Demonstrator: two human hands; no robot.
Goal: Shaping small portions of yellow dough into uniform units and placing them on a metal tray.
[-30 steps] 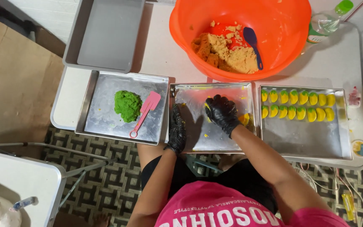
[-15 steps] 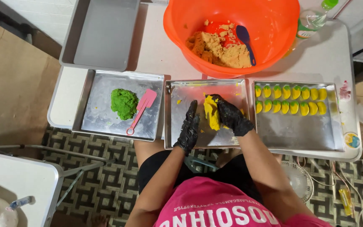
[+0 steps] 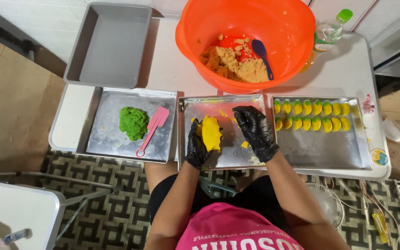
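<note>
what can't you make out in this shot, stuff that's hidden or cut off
- Head view: the underside of the yellow dough is hidden by the left hand cupping it.
- Head view: the right hand covers part of the middle tray.
- Head view: the orange bowl is cut off by the top edge.
- Head view: the blue spoon tip is buried in the crumbly filling.

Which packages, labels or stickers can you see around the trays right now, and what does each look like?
Bottle: clear plastic, green cap, pale label band, far right of the table beside the orange bowl.
Round sticker: blue and yellow, on the table's near right corner, by the tray of yellow-green pieces.
No screens or signs show.
</note>
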